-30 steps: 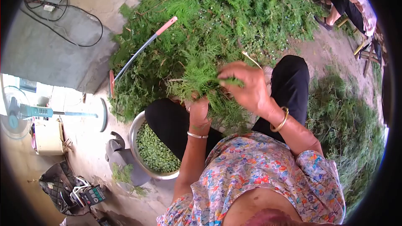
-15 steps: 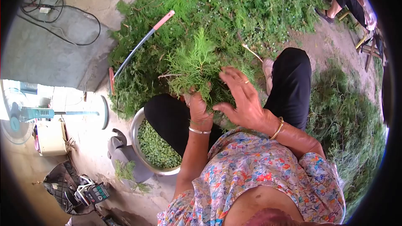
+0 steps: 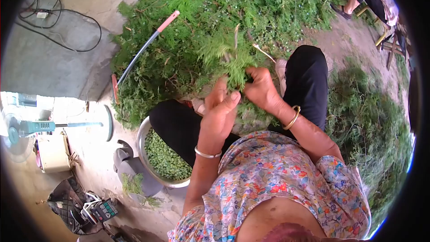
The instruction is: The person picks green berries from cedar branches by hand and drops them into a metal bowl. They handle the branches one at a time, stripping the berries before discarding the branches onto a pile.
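A leafy conifer sprig [image 3: 237,69] is held up in front of me between my two hands, its twig end pointing away from me. My left hand [image 3: 219,114], below a silver bracelet, is closed at the sprig's lower end with the thumb on top. On the sprig's right side, my right hand [image 3: 263,88] has its fingers curled in and gripping the greenery; a gold bracelet circles that wrist. Leaves hide the fingertips of both hands. By my left knee stands a metal basin [image 3: 142,145] holding many small green cones [image 3: 166,159].
A big heap of cut conifer branches [image 3: 174,58] spreads ahead, with more greenery [image 3: 367,121] at right. A bow saw [image 3: 145,53] rests on the heap. At left are a fan [image 3: 67,125], cable [image 3: 80,49] and dark bag [image 3: 71,204]. Another person's leg [image 3: 351,6] shows top right.
My right hand has gone from open, fingers spread, to closed on the sprig. My left hand has turned and shifted slightly right, and the sprig has swung with its twig end away from me.
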`<state>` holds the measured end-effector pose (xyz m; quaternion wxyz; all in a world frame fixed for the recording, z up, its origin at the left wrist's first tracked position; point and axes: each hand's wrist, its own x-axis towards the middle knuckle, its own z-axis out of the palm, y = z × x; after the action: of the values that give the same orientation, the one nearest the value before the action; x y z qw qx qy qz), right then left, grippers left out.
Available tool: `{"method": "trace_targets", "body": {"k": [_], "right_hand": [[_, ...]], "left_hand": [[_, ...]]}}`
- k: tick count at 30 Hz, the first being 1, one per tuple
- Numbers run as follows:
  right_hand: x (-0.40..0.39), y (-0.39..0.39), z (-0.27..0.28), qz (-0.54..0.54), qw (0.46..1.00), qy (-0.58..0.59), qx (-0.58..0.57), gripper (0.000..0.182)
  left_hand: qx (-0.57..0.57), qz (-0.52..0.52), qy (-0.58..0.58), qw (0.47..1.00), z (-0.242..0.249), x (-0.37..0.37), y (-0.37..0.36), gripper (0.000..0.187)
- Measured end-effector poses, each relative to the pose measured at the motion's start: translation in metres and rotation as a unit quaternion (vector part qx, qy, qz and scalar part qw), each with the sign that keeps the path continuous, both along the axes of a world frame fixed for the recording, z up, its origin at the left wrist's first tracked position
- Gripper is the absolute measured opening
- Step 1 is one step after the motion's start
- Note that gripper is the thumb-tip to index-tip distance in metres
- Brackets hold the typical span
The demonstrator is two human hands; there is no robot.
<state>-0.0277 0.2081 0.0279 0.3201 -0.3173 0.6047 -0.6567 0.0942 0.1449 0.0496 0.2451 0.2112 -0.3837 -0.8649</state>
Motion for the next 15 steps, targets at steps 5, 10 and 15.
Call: {"method": "trace_targets", "body": {"k": [5, 10, 15], "right_hand": [[-0.034, 0.014, -0.015, -0.039, 0.969, -0.232, -0.074, 0.021], [-0.070, 0.025, -0.027, 0.056, 0.911, -0.373, -0.166, 0.038], [-0.077, 0.057, 0.003, -0.109, 0.903, -0.365, -0.199, 0.059]], "left_hand": [[-0.104, 0.066, 0.043, 0.992, 0.004, 0.014, -0.012, 0.041], [-0.096, 0.130, -0.043, 0.986, -0.021, 0.030, -0.033, 0.028], [0.034, 0.077, -0.114, 0.990, -0.059, 0.045, -0.045, 0.023]]}}
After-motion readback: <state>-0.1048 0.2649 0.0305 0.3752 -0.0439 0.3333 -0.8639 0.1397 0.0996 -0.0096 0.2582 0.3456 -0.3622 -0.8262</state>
